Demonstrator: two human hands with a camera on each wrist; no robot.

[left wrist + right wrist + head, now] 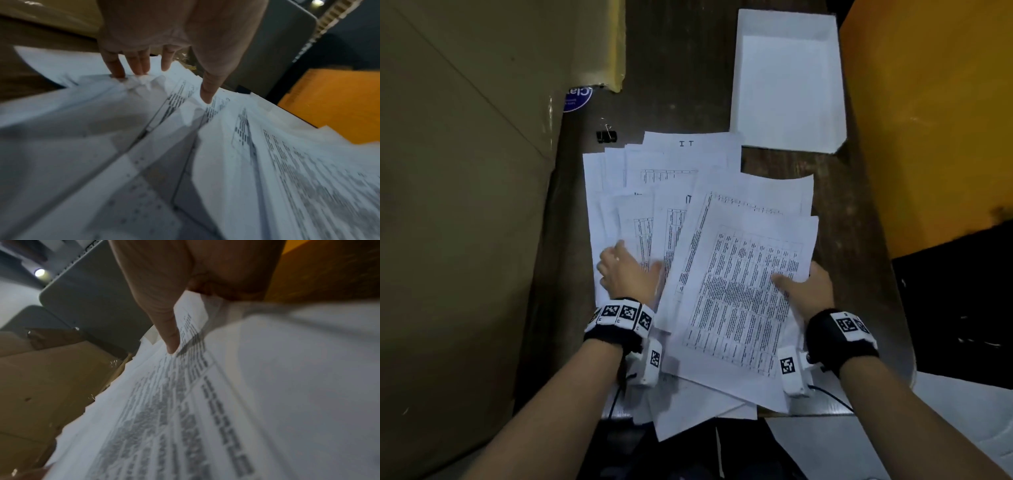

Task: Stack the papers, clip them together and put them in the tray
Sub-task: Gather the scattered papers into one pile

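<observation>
I am gathering the papers [688,219] fanned across mid-frame: my left hand [625,270] is pressing flat, fingers spread, and my right hand [804,291] is pinching the top sheets. Squaring edges comes next, then the clip [606,136], upper left.

Printed papers [688,212] fanned loose; black clip [606,136] beside; white tray [787,82] beyond.

Papers [688,219] fanned across table [859,212] centre. Tray [787,82] behind them at far right, touching the top sheet. Binder clip [606,135] just beyond papers' far-left corner. Cardboard box [458,205] left.
</observation>
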